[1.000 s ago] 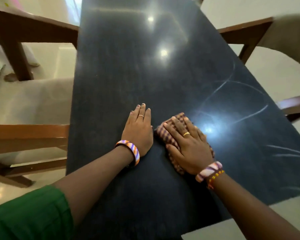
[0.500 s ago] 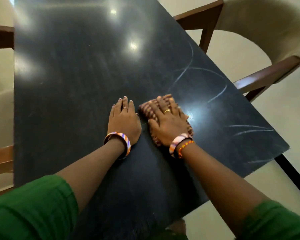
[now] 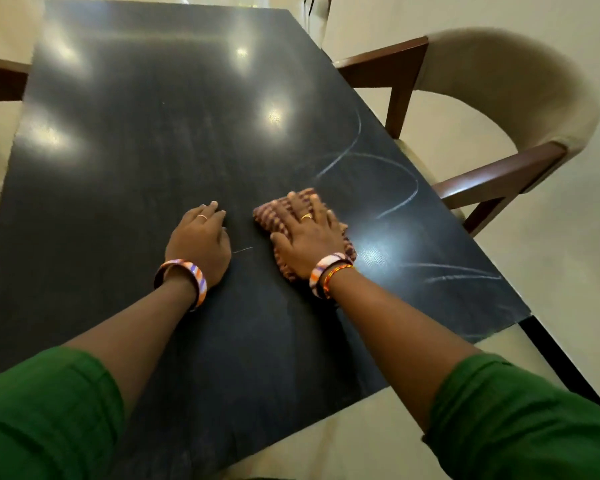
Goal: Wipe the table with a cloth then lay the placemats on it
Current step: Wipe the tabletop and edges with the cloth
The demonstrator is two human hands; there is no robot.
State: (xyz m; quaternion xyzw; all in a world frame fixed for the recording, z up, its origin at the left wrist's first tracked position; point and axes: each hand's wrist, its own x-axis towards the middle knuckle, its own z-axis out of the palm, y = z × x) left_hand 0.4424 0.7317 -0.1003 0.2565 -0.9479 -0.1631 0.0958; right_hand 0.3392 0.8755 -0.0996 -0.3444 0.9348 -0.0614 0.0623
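Head view: right hand [image 3: 308, 239] presses ribbed striped cloth [image 3: 280, 216] on glossy dark table [image 3: 146, 161].

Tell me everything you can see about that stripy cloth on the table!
The cloth is striped brown and pale, looks soft and woven, and is bunched into a thick pad. It lies flat on the dark table, near the right side. The right hand presses on it with straight fingers, hiding its middle. The left hand is beside it, not touching.

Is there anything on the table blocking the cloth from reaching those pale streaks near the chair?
Nothing visible does. The right hand presses the cloth flat on the table, and bare tabletop lies between it and the streaks.
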